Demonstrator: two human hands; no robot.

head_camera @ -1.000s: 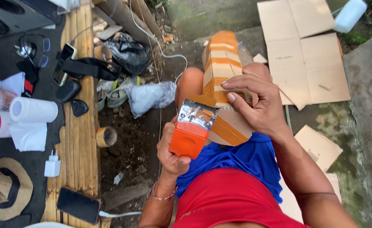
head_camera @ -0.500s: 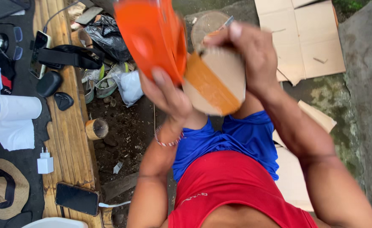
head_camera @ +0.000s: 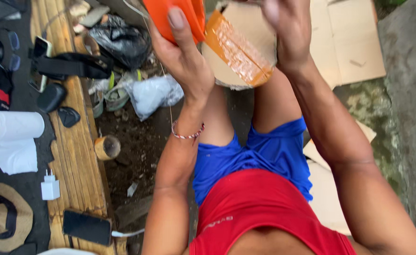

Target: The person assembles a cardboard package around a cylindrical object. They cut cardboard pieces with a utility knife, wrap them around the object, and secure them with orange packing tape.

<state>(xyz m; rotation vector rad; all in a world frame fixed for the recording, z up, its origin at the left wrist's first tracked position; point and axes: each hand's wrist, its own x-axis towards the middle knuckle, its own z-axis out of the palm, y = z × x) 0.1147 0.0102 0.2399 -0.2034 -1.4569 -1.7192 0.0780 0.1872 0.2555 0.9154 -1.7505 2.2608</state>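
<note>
A: What've the hands got?

B: Left hand (head_camera: 182,52) is raised near top of frame, fingers wrapped round an orange tape dispenser (head_camera: 175,16), thumb up along its side; beaded bracelet (head_camera: 187,134) on that wrist. Right hand (head_camera: 286,28) is up too, blurred, clasping the top of a cardboard piece (head_camera: 231,66) w/ brown packing tape (head_camera: 238,52) across it.

A: Dispenser & cardboard touching?

B: Dispenser sits at the left end of the tape strip, right against the cardboard; can't tell more, top's cut off by frame edge.

A: Where's all this vs the person?

B: Held above the bare knees; person seated, blue shorts (head_camera: 260,156), red top (head_camera: 264,212).

A: Round about?

B: Wooden surface (head_camera: 78,156) runs down the left; on it a dark phone (head_camera: 87,226) near bottom, black strap (head_camera: 73,66) higher up. Beside it on dark cloth: paper towel roll (head_camera: 12,125), white charger plug (head_camera: 50,188), straw hat (head_camera: 2,222). Tape roll (head_camera: 107,147) on the dirt just beside the surface; white plastic bag (head_camera: 151,94) further up. Flattened cardboard sheets (head_camera: 349,42) on the ground, top right.
</note>
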